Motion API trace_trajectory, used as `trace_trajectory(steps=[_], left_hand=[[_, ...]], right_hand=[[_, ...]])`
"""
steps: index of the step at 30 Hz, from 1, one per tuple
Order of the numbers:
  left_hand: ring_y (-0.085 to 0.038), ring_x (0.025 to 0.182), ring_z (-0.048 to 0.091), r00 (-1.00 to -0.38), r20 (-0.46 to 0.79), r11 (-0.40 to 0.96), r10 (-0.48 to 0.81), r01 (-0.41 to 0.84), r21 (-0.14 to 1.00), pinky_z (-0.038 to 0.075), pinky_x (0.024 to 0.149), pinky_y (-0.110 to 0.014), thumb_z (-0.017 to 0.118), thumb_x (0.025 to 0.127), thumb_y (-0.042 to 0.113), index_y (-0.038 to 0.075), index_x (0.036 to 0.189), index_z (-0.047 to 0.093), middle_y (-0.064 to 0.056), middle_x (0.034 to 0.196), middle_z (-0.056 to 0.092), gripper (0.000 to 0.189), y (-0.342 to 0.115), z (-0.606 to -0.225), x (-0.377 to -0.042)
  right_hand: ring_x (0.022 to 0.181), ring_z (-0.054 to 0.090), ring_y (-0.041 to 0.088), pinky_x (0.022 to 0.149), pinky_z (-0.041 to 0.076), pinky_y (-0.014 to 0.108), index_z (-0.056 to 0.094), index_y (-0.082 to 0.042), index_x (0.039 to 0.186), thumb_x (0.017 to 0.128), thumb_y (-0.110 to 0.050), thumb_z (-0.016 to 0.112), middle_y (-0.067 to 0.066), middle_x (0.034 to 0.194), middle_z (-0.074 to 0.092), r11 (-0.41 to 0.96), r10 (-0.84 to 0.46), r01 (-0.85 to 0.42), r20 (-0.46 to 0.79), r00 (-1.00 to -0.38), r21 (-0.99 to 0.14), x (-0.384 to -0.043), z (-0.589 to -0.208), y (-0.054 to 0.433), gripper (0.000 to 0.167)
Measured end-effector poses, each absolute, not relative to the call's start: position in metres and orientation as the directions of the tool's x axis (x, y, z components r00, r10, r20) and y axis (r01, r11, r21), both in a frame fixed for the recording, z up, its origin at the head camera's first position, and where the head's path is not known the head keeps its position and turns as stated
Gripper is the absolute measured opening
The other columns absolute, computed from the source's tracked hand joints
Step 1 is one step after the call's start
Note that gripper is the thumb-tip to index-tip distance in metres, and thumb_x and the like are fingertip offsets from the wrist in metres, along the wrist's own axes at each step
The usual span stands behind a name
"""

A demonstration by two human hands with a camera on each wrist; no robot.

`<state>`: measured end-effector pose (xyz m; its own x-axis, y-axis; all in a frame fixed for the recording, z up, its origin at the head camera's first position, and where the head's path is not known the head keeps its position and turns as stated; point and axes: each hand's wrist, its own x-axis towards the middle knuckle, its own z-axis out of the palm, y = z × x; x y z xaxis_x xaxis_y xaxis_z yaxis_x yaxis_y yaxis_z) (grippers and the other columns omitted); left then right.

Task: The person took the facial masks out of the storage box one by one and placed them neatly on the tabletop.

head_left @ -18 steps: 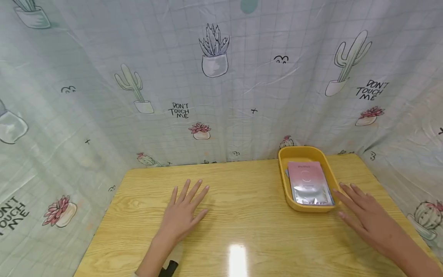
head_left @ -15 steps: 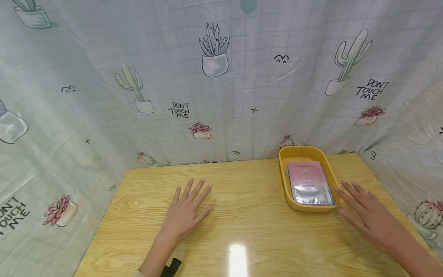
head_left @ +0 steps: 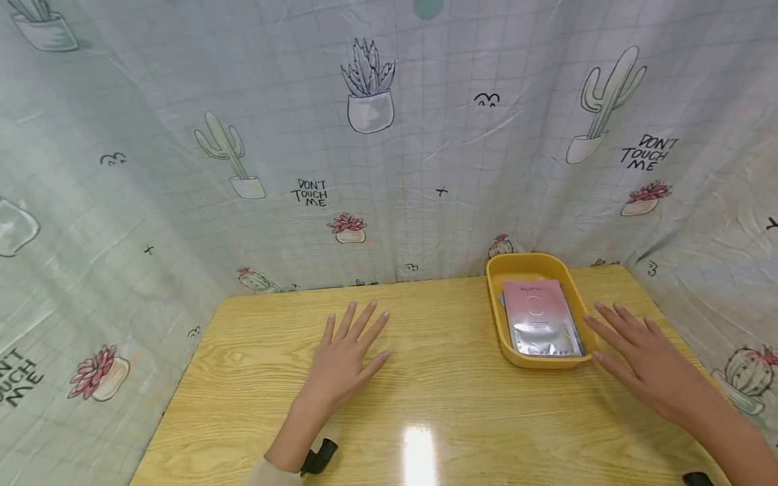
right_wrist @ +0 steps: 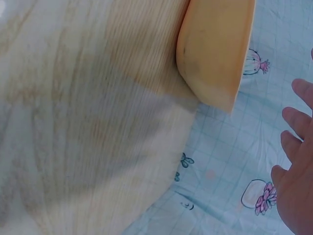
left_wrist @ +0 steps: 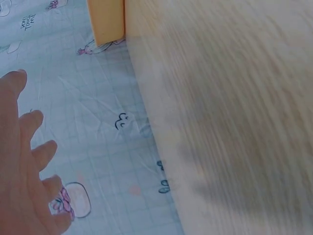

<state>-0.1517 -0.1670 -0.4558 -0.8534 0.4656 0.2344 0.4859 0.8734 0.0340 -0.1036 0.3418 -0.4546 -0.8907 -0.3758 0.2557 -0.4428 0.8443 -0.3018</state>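
Observation:
A yellow bin stands at the back right of the wooden table, with a pink and silver sachet lying on top inside it. Beneath that sachet, edges of another flat packet peek out. My right hand, fingers spread and holding nothing, hovers just right of the bin's front corner; the right wrist view shows a gap between that hand and the bin. Over the table's left middle my left hand is spread in the air, holding nothing. Its fingers point away from the tabletop in the left wrist view.
A curtain printed with cacti hangs behind the table and along both sides. The wooden tabletop stretches between the hands, with a bright light reflection near the front. Black straps show by the wrists.
My left hand has moved right and slightly farther forward. The right hand has risen slightly in view, still spread. The head view has shifted a little; the bin and sachet stay put.

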Motion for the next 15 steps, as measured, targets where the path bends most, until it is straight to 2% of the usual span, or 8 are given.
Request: trace_trajectory(steps=[6, 10, 15], left_hand=[[-0.027, 0.157, 0.002, -0.856, 0.217, 0.871, 0.468, 0.489, 0.050, 0.001, 0.125, -0.056, 0.032, 0.105, 0.065, 0.039, 0.163, 0.014, 0.008, 0.170, 0.009, 0.066, -0.153, -0.450, -0.160], [-0.028, 0.157, 0.002, -0.854, 0.227, 0.870, 0.468, 0.491, 0.055, 0.004, 0.125, -0.057, 0.030, 0.105, 0.065, 0.038, 0.163, 0.016, 0.006, 0.170, 0.012, 0.066, -0.147, -0.447, -0.167], [-0.027, 0.157, 0.003, -0.851, 0.226, 0.864, 0.474, 0.499, 0.071, 0.006, 0.125, -0.058, 0.029, 0.105, 0.065, 0.037, 0.163, 0.019, 0.003, 0.170, 0.015, 0.065, -0.139, -0.445, -0.172]], right_hand=[[0.156, 0.004, 0.036, 0.123, -0.014, 0.053, 0.028, -0.020, 0.162, 0.105, -0.026, 0.058, 0.019, 0.166, 0.023, 0.847, -0.375, -0.432, 0.227, -0.899, -0.309, -0.112, -0.450, 0.343, 0.064], [0.154, 0.009, 0.041, 0.124, -0.012, 0.047, 0.030, -0.017, 0.162, 0.106, -0.026, 0.057, 0.024, 0.163, 0.028, 0.837, -0.379, -0.431, 0.209, -0.901, -0.337, -0.118, -0.445, 0.341, 0.063], [0.154, 0.009, 0.042, 0.125, -0.009, 0.041, 0.033, -0.011, 0.160, 0.106, -0.028, 0.056, 0.028, 0.160, 0.030, 0.835, -0.379, -0.420, 0.181, -0.908, -0.356, -0.126, -0.444, 0.343, 0.060]])
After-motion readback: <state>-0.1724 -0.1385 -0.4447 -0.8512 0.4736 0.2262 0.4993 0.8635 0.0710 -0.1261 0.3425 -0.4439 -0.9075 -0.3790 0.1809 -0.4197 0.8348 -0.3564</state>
